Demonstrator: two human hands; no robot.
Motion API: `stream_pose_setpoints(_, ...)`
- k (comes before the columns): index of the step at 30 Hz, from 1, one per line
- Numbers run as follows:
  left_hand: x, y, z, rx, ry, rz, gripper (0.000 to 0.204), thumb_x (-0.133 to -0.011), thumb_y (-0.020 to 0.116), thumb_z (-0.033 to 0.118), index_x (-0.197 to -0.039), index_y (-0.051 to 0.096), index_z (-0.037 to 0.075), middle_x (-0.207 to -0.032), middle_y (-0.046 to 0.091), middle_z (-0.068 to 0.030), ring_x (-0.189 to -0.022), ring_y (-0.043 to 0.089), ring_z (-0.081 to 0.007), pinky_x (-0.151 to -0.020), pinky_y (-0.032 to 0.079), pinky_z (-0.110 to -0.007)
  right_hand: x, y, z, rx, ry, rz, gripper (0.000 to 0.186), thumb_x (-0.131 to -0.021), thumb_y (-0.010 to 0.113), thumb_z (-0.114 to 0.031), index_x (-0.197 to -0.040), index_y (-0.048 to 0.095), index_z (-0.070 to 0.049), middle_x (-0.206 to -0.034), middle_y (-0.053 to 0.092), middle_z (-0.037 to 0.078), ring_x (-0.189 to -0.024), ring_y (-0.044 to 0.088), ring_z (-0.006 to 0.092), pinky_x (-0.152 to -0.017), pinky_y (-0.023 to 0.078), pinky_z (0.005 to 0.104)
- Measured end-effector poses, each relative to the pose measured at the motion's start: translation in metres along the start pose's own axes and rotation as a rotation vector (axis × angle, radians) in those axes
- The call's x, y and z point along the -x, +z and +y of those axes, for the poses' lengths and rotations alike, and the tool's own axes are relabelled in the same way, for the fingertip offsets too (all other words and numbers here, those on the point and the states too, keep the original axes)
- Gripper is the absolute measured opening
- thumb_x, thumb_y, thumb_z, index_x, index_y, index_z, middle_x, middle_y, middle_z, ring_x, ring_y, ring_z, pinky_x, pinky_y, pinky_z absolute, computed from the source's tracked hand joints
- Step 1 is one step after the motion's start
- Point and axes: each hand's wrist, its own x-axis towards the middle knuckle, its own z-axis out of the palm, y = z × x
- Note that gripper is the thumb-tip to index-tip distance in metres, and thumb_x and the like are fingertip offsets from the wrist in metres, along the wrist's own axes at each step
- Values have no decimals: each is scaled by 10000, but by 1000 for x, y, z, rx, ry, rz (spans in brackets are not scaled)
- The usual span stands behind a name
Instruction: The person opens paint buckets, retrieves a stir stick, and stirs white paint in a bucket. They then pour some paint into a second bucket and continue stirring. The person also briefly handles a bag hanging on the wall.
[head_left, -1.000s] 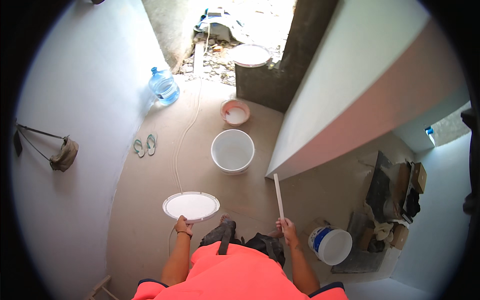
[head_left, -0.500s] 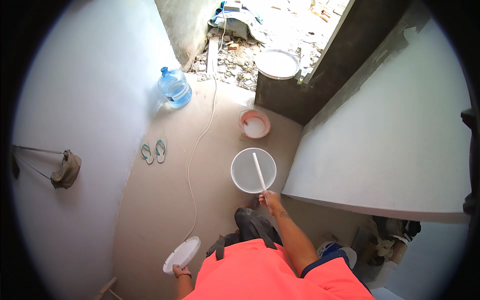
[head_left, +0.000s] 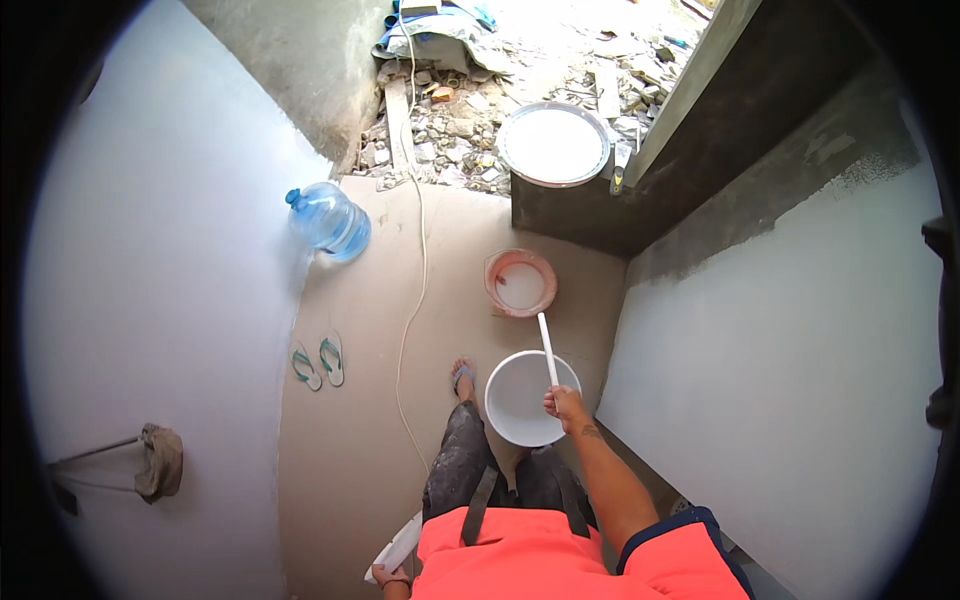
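Observation:
My right hand (head_left: 566, 406) is closed round a white stick or pipe (head_left: 547, 345). The fist is over the right rim of a white bucket (head_left: 507, 410), and the stick's far end reaches toward a smaller orange bucket (head_left: 498, 300) with whitish material inside. Down by my left side, my left hand (head_left: 388, 575) grips the edge of a white bucket lid (head_left: 402, 540), seen tilted and partly hidden by my shirt. The white bucket stands on the floor in front of my legs; its inside looks pale, and I cannot tell what it holds.
A tub of white material (head_left: 555, 145) sits on the dark ledge beside a putty knife (head_left: 617, 180). A blue water jug (head_left: 335, 225), flip-flops (head_left: 333, 360) and a white cable (head_left: 412, 315) are at left. Rubble (head_left: 440, 130) lies beyond the floor's edge.
My view has shifted forward, and one foot now shows beside the white bucket. The stick's far end has moved from over the bucket to beyond its rim. The lid has turned more edge-on.

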Motion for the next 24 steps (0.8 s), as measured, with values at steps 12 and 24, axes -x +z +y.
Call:
stream_pose_setpoints(12, 98, 541, 92, -1027, 503, -676, 406, -782, 523, 55, -1187, 537, 19, -1082, 599, -77, -936, 596, -189, -848, 542, -360, -354, 105, -50, -27, 33, 322, 195, -976, 555, -204, -959, 645, -32, -713, 641, 42, -551, 612, 133, -458, 460, 286)
stream_pose_setpoints(24, 265, 685, -39, -868, -126, -1229, 546, -780, 506, -62, -1321, 443, -28, -1338, 542, -173, -1250, 531, -331, -1075, 442, -556, -159, 119, 23, 68, -40, 303, 283, -920, 552, -186, -1070, 655, 30, -881, 698, 99, -695, 668, 167, -686, 530, 317)
